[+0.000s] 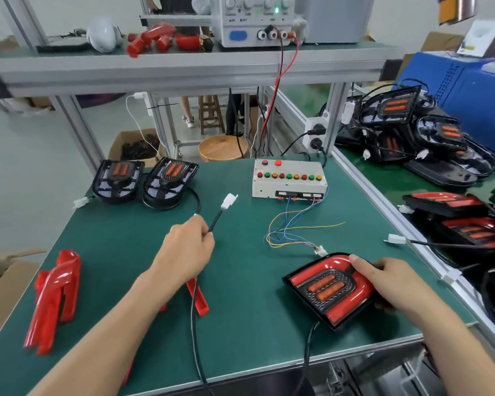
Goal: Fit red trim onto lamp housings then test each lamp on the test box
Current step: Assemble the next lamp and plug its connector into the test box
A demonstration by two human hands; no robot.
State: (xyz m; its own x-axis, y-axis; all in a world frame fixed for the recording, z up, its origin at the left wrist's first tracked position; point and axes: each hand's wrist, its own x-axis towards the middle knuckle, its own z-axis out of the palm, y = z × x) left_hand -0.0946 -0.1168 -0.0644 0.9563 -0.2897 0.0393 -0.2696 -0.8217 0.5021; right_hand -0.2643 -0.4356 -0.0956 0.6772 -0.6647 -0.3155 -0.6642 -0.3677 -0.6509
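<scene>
Loose red trim pieces point(53, 298) lie at the green mat's point(249, 324) left edge. The left hand point(183, 250) pinches a black cable point(214, 221) below its white connector point(229, 200). Farther right, the test box point(288, 178) sits behind; the right hand point(389, 281) clasps the trimmed lamp point(326, 290) on the mat.

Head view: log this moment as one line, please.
left hand: pinching cable below white connector | right hand: holding trimmed lamp on mat | test box: lead plug unconnected | phase: pre-test
</scene>
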